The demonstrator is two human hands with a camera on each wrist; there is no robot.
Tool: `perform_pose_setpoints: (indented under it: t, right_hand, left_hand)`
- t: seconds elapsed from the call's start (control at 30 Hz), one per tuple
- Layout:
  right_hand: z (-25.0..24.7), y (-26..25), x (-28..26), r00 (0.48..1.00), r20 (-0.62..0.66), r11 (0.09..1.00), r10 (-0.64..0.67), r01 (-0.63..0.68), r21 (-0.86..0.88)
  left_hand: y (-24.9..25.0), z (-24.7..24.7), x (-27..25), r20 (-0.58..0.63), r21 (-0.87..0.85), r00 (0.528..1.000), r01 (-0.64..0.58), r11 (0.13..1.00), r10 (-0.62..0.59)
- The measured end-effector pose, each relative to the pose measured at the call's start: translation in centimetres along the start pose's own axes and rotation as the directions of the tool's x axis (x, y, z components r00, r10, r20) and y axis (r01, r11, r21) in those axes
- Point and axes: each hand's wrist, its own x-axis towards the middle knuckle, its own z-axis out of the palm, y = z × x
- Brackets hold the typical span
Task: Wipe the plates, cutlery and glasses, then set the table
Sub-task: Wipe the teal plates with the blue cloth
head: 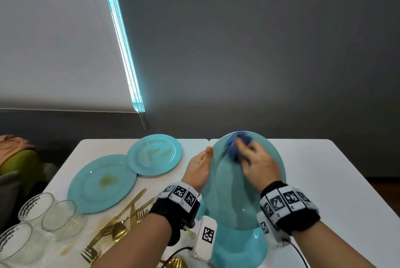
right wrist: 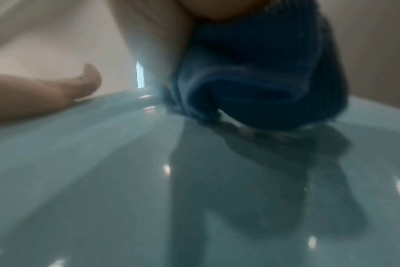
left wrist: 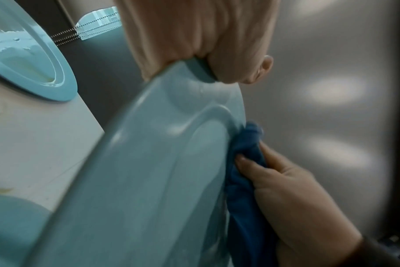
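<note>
Plate-wiping step. Left hand [head: 198, 169] grips the raised plate [head: 233, 194] by its rim, above the table [head: 324, 181]; right hand [head: 257, 163] pinches the blue cloth [head: 234, 145] against its upper face. Next, likely: finish, then take a stained plate [head: 102, 183] left of it.

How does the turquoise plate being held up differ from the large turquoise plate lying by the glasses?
The held turquoise plate is tilted up off the white table, gripped by the left hand and rubbed with the blue cloth by the right hand. The large turquoise plate lies flat, untouched, with a yellowish smear. Both share one colour.
</note>
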Motion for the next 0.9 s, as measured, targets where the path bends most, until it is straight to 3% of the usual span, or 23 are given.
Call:
perform_pose_setpoints:
  t: [0.07, 0.1, 0.13, 0.17, 0.27, 0.3, 0.37, 0.4, 0.47, 0.57, 0.63, 0.7, 0.77, 0.83, 0.9]
  right_hand:
    - [0.3, 0.7, 0.7, 0.959, -0.123, 0.967, 0.254, -0.254, 0.017]
    - [0.6, -0.1, 0.5, 0.957, -0.106, 0.963, 0.269, -0.27, 0.005]
    - [0.8, -1.5, -0.1, 0.973, -0.047, 0.974, 0.225, -0.226, 0.001]
    - [1.3, -2.9, -1.1, 0.994, 0.036, 0.995, 0.103, -0.103, 0.016]
    - [2.2, -2.3, -2.9, 0.968, 0.169, 0.98, -0.188, 0.197, -0.039]
    - [1.5, -1.7, -2.1, 0.971, 0.178, 0.985, -0.159, 0.168, -0.041]
    - [0.8, 0.0, -0.2, 0.994, 0.048, 0.994, 0.1, -0.098, -0.041]
    - [0.7, 0.4, 0.4, 0.969, -0.009, 0.969, 0.245, -0.245, -0.035]
    - [0.9, -0.8, 0.5, 0.943, -0.068, 0.945, 0.326, -0.327, -0.01]
    - [3.0, -4.0, -2.1, 0.997, 0.042, 0.996, 0.068, -0.07, 0.049]
    - [3.8, -4.6, -4.2, 0.982, 0.152, 0.993, -0.114, 0.108, 0.047]
    - [3.6, -3.6, -5.9, 0.921, 0.292, 0.962, -0.258, 0.272, -0.007]
    - [3.5, -1.1, -7.6, 0.821, 0.423, 0.894, -0.383, 0.445, -0.055]
    - [2.2, 1.3, -8.0, 0.749, 0.563, 0.872, -0.35, 0.479, -0.096]
    - [0.5, 3.6, -7.2, 0.745, 0.637, 0.899, -0.198, 0.397, -0.185]
  left_hand:
    - [-0.1, 0.0, 0.1, 0.02, 0.011, 1.0, -0.005, 1.0, 0.004]
    - [-0.1, 0.1, 0.1, 0.019, 0.008, 1.0, -0.012, 1.0, 0.012]
    - [0.0, 0.3, 0.1, 0.006, -0.014, 1.0, -0.014, 1.0, 0.014]
    - [0.2, 0.3, 0.0, -0.013, -0.044, 1.0, -0.006, 0.999, 0.005]
    - [0.7, -0.6, -0.5, -0.042, -0.084, 0.998, 0.042, 0.996, -0.045]
    - [0.8, -0.9, -0.6, -0.032, -0.098, 0.998, 0.055, 0.994, -0.058]
    - [0.7, -1.3, -0.7, -0.016, -0.067, 0.999, 0.044, 0.997, -0.045]
    - [0.7, -1.2, -0.7, -0.015, -0.022, 1.0, 0.02, 1.0, -0.021]
    - [0.5, -0.7, -0.6, 0.003, 0.034, 1.0, -0.006, 0.999, 0.006]
    - [0.2, -0.3, -0.5, -0.028, 0.028, 1.0, -0.006, 1.0, 0.007]
    - [0.4, -0.7, -0.6, -0.071, -0.025, 0.995, 0.063, 0.998, -0.065]
    - [0.6, -1.6, -0.9, -0.09, -0.111, 0.99, 0.096, 0.989, -0.107]
    - [0.4, -2.5, -0.9, -0.105, -0.034, 0.992, 0.07, 0.997, -0.074]
    - [0.5, -3.3, -1.1, -0.101, 0.006, 0.993, 0.054, 0.999, -0.053]
    - [0.4, -3.8, -1.2, -0.117, 0.009, 0.991, 0.067, 0.998, -0.065]
